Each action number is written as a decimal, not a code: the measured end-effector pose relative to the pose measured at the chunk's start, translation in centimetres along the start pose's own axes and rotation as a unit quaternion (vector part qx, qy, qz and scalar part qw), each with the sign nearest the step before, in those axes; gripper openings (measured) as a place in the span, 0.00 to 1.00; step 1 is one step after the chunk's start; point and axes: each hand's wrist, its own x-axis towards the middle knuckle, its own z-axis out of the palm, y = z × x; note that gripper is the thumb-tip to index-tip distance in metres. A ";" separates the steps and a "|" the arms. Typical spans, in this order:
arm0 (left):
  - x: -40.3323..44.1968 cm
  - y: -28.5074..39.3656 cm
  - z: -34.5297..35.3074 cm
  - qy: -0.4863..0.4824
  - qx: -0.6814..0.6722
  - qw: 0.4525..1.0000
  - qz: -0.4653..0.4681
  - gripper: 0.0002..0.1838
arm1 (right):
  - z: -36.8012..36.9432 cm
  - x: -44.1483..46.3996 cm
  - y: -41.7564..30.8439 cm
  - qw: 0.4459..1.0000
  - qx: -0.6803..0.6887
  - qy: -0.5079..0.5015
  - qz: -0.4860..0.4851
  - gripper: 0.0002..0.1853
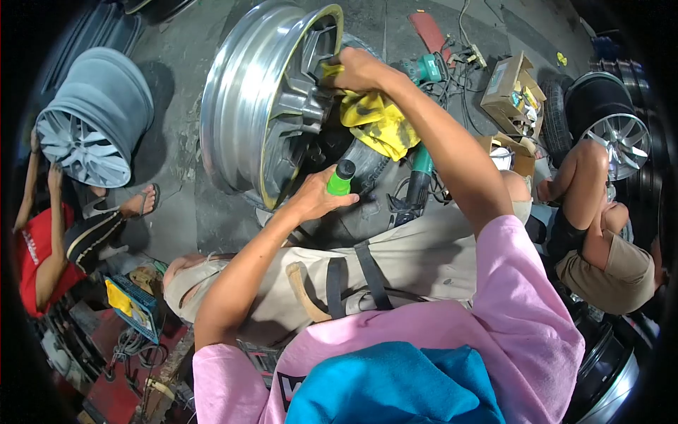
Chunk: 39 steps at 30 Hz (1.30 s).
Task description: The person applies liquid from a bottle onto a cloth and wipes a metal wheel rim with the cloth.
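Observation:
A polished silver wheel rim stands on its edge in front of me, its spoked face turned to the right. My right hand is closed on a yellow cloth with dark stains, at the upper right of the spokes; the cloth hangs down from it. My left hand is wrapped round a small green bottle with a black cap, just below the rim's lower right edge. The bottle is upright, and part of it is hidden by my fingers.
Green power tools with cables and cardboard boxes lie to the right. A person in red holds a grey rim at the left. Another person sits at the right by a black rim.

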 end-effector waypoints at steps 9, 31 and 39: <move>0.5 -0.2 0.3 0.009 0.032 0.999 0.023 0.28 | 4.1 -1.2 1.8 0.904 0.422 0.067 0.027 0.27; 0.6 0.7 -0.2 0.004 0.015 1.000 -0.005 0.27 | 4.6 3.9 1.7 0.976 0.215 0.013 0.015 0.29; 0.7 0.8 -0.2 -0.012 0.049 0.998 -0.040 0.31 | 0.3 -4.1 6.1 0.982 0.179 -0.054 0.007 0.25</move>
